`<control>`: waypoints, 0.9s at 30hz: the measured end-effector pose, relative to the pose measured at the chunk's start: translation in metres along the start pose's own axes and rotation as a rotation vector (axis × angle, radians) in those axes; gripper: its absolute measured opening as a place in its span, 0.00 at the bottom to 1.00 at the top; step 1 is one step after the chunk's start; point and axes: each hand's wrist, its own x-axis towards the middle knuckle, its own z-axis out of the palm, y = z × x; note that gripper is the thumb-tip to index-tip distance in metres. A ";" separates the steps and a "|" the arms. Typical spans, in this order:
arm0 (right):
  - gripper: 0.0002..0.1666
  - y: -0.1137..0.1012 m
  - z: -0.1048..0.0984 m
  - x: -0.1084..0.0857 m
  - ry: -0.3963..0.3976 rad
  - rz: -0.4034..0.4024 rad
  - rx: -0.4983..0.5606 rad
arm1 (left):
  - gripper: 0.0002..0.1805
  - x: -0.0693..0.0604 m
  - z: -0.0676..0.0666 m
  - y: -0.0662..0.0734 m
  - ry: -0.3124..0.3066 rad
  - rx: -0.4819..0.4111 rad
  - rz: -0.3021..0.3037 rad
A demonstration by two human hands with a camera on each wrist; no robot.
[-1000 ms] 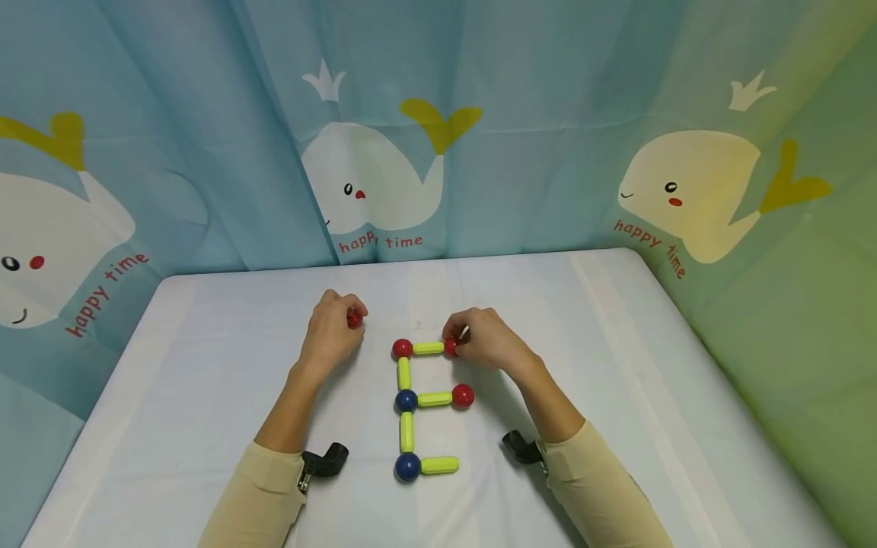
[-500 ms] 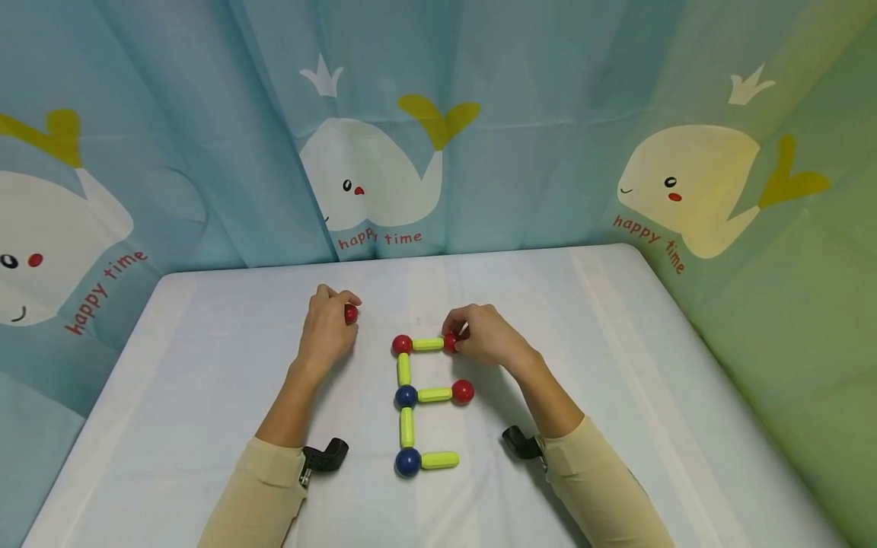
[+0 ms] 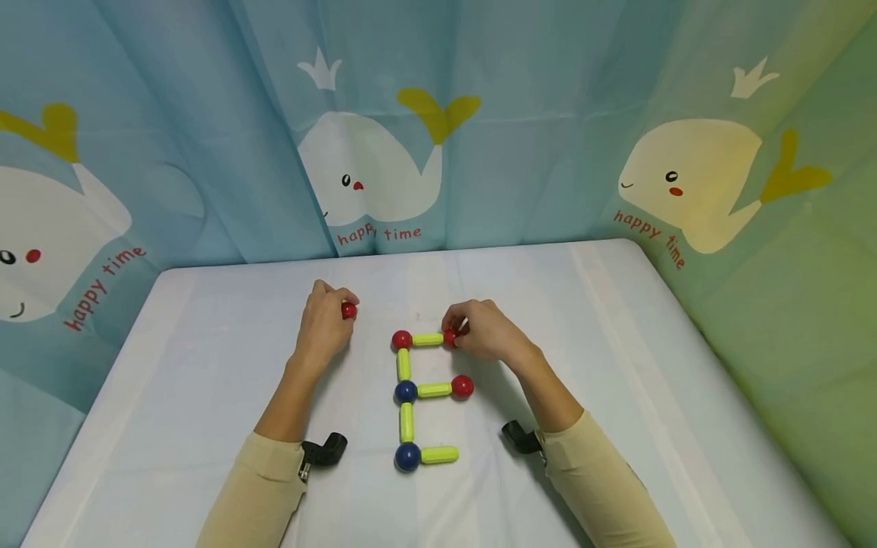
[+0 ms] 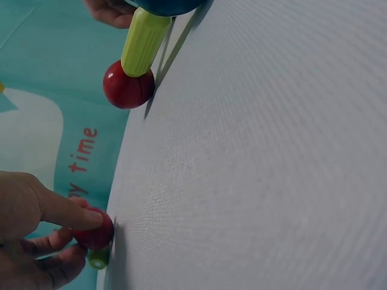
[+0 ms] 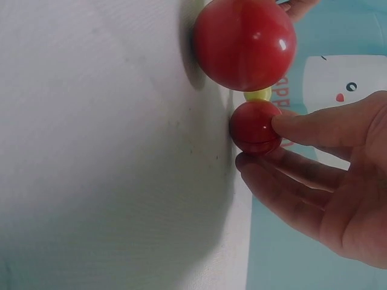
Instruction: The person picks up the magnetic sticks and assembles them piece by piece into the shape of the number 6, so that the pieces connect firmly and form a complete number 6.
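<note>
My left hand pinches a red ball between thumb and fingers, left of the figure. In the left wrist view a yellow-green stick shows at that ball, partly hidden by the fingers. My right hand pinches another red ball at the right end of the figure's top stick. The figure is E-shaped. A red ball forms its upper left corner, with a blue ball at mid-left and another blue ball at lower left. The middle stick ends in a red ball.
The bottom stick has a bare right end. A white cloth covers the table. Behind it hangs a blue-green curtain with whale prints. Black wrist mounts sit at both sleeves.
My left hand has shifted slightly left with its red ball. The right hand keeps its pinch on the top-right ball. The whole view has drifted slightly upward.
</note>
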 end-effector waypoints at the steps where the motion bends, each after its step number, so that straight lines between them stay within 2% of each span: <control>1: 0.11 0.000 -0.001 0.000 0.001 -0.001 0.000 | 0.13 0.001 -0.001 0.000 0.000 -0.003 -0.001; 11: 0.10 -0.001 -0.002 0.002 -0.001 0.003 -0.004 | 0.12 0.002 -0.003 -0.001 -0.002 0.002 0.019; 17: 0.11 0.001 0.000 0.002 -0.003 0.008 -0.002 | 0.21 0.001 -0.007 -0.004 -0.038 -0.011 -0.027; 21: 0.11 0.001 0.000 0.001 -0.003 0.011 0.001 | 0.26 0.002 -0.008 -0.008 -0.035 -0.011 -0.058; 27: 0.11 0.001 0.000 0.001 -0.002 0.013 -0.006 | 0.29 0.004 -0.010 -0.015 -0.042 0.014 -0.064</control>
